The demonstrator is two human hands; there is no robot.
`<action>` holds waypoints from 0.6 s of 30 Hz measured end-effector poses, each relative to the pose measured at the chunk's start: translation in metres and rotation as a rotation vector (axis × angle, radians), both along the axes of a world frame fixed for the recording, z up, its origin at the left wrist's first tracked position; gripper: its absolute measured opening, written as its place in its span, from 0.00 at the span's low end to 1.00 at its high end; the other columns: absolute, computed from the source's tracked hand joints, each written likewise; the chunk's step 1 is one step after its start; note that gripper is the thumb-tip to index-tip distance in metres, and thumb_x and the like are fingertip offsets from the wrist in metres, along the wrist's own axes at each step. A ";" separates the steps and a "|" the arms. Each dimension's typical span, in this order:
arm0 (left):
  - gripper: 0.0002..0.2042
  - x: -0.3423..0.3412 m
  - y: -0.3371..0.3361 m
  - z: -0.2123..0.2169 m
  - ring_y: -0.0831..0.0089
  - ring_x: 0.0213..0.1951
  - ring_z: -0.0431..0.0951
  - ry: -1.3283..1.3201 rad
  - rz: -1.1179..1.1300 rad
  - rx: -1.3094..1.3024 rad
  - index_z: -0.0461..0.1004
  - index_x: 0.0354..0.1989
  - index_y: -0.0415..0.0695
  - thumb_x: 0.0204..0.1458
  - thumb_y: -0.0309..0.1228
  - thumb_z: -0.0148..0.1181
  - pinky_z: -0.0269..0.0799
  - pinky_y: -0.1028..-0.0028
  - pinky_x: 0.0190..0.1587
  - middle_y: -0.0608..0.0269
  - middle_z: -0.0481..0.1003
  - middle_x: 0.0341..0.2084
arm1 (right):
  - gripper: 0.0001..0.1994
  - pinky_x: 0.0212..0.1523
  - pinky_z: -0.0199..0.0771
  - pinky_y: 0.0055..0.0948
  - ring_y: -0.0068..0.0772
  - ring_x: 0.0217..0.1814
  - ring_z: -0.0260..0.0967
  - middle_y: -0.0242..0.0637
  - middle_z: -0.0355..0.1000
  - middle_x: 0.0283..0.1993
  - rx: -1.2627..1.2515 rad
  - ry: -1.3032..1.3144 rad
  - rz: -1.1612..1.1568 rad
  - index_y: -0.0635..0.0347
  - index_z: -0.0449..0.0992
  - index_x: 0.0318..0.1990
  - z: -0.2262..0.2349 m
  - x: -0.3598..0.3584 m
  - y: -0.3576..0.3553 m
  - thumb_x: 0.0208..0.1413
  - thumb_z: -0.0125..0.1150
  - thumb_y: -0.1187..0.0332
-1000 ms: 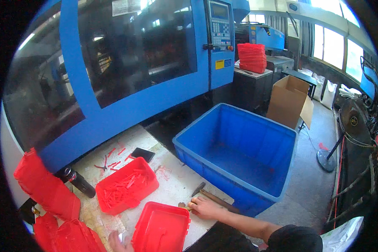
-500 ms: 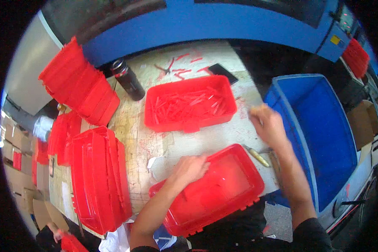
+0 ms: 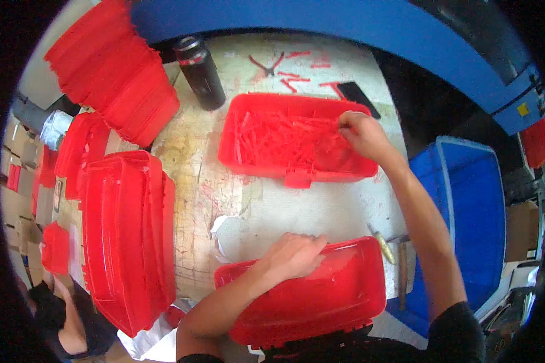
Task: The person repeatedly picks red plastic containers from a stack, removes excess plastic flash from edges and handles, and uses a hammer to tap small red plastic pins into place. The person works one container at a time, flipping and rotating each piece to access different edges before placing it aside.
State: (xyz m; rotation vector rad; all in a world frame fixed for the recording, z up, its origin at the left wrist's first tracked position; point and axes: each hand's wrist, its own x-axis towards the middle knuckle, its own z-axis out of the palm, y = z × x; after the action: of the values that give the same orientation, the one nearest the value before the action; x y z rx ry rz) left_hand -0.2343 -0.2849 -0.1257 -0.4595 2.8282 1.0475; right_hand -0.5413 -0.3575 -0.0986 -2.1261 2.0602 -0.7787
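Observation:
My left hand is closed on the far rim of a shallow red plastic box, which lies tilted at the near edge of the table against my body. Beyond it, another red plastic box holds a heap of thin red plastic strips. Over the right end of that heap is my right hand, its fingers pinched together. What they hold, if anything, is hidden.
Stacked red boxes and a taller red stack stand left. A black bottle, pliers and a phone lie behind. Right are a yellow-handled knife and blue bin. Another person's arm shows lower left.
My right hand has moved left from beside the blue bin to over the strip-filled box. My left hand stays on the near box's rim. The whole view has shifted.

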 end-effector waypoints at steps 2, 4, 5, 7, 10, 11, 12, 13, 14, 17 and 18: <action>0.15 0.001 -0.005 0.004 0.50 0.42 0.79 0.183 0.046 0.059 0.71 0.44 0.37 0.55 0.35 0.60 0.75 0.57 0.46 0.47 0.78 0.36 | 0.06 0.39 0.72 0.29 0.28 0.37 0.73 0.36 0.76 0.33 -0.150 -0.434 -0.084 0.63 0.75 0.38 0.026 0.003 0.019 0.56 0.63 0.71; 0.17 -0.003 -0.011 0.016 0.54 0.46 0.79 0.556 0.132 0.149 0.73 0.49 0.37 0.55 0.35 0.61 0.74 0.61 0.50 0.49 0.78 0.40 | 0.06 0.39 0.70 0.24 0.20 0.36 0.70 0.30 0.75 0.34 -0.183 -0.772 -0.209 0.64 0.75 0.38 0.048 0.012 0.046 0.60 0.61 0.70; 0.19 -0.005 -0.013 0.024 0.64 0.51 0.77 0.384 0.398 0.420 0.73 0.54 0.37 0.57 0.34 0.61 0.71 0.66 0.55 0.52 0.76 0.48 | 0.06 0.40 0.70 0.25 0.21 0.37 0.71 0.31 0.76 0.36 -0.237 -0.944 -0.223 0.64 0.76 0.40 0.056 0.019 0.063 0.61 0.60 0.70; 0.21 -0.013 -0.013 0.043 0.67 0.52 0.76 0.614 0.481 0.366 0.65 0.62 0.37 0.63 0.33 0.53 0.71 0.68 0.54 0.51 0.72 0.55 | 0.07 0.40 0.73 0.26 0.22 0.37 0.72 0.31 0.76 0.36 -0.302 -1.271 -0.148 0.62 0.75 0.42 0.063 0.039 0.100 0.63 0.59 0.68; 0.24 -0.025 0.008 0.068 0.64 0.50 0.77 0.684 0.420 0.670 0.57 0.68 0.38 0.69 0.39 0.44 0.75 0.68 0.48 0.49 0.70 0.57 | 0.07 0.43 0.75 0.27 0.23 0.37 0.72 0.31 0.75 0.37 -0.399 -1.631 -0.074 0.60 0.73 0.43 0.053 0.082 0.155 0.64 0.59 0.67; 0.24 -0.025 0.019 0.073 0.64 0.49 0.78 0.689 0.314 0.947 0.59 0.66 0.38 0.69 0.42 0.42 0.76 0.68 0.46 0.49 0.71 0.55 | 0.06 0.42 0.72 0.23 0.21 0.37 0.70 0.30 0.75 0.36 -0.460 -1.727 -0.061 0.59 0.74 0.44 0.046 0.100 0.171 0.64 0.58 0.68; 0.23 -0.024 0.030 0.076 0.65 0.47 0.78 0.571 0.338 1.073 0.61 0.65 0.38 0.69 0.43 0.41 0.77 0.70 0.43 0.50 0.72 0.53 | 0.06 0.43 0.72 0.23 0.21 0.37 0.71 0.30 0.75 0.37 -0.513 -1.656 -0.189 0.60 0.74 0.44 0.041 0.111 0.186 0.64 0.58 0.68; 0.23 -0.020 0.040 0.076 0.65 0.45 0.78 0.552 0.299 1.207 0.63 0.63 0.38 0.69 0.44 0.40 0.77 0.71 0.40 0.51 0.74 0.51 | 0.06 0.43 0.72 0.24 0.21 0.38 0.71 0.30 0.75 0.38 -0.566 -1.580 -0.234 0.60 0.74 0.44 0.036 0.122 0.200 0.64 0.57 0.69; 0.22 -0.019 0.053 0.074 0.66 0.44 0.78 0.548 0.466 1.082 0.68 0.57 0.38 0.69 0.45 0.41 0.76 0.69 0.41 0.52 0.76 0.48 | 0.05 0.43 0.71 0.25 0.22 0.39 0.72 0.31 0.76 0.40 -0.478 -1.347 -0.353 0.61 0.73 0.43 0.034 0.126 0.213 0.64 0.56 0.71; 0.22 -0.020 0.076 0.058 0.65 0.49 0.75 0.615 0.763 1.190 0.70 0.52 0.38 0.68 0.46 0.42 0.73 0.65 0.49 0.52 0.76 0.47 | 0.06 0.45 0.72 0.31 0.38 0.41 0.74 0.39 0.76 0.38 -0.265 -0.686 -0.154 0.63 0.72 0.41 0.027 0.149 0.254 0.57 0.60 0.77; 0.22 -0.022 0.082 0.054 0.64 0.52 0.73 0.660 0.792 1.369 0.71 0.49 0.38 0.67 0.47 0.43 0.66 0.64 0.57 0.54 0.76 0.45 | 0.07 0.46 0.73 0.36 0.48 0.43 0.73 0.45 0.73 0.40 -0.311 -0.567 -0.040 0.64 0.72 0.40 0.025 0.158 0.260 0.55 0.62 0.77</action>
State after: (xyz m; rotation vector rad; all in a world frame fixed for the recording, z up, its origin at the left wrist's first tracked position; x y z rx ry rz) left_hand -0.2563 -0.2031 -0.0721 -1.1272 1.3770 3.2278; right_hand -0.3829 -0.0972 -0.0734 -1.7005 1.7617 -1.5770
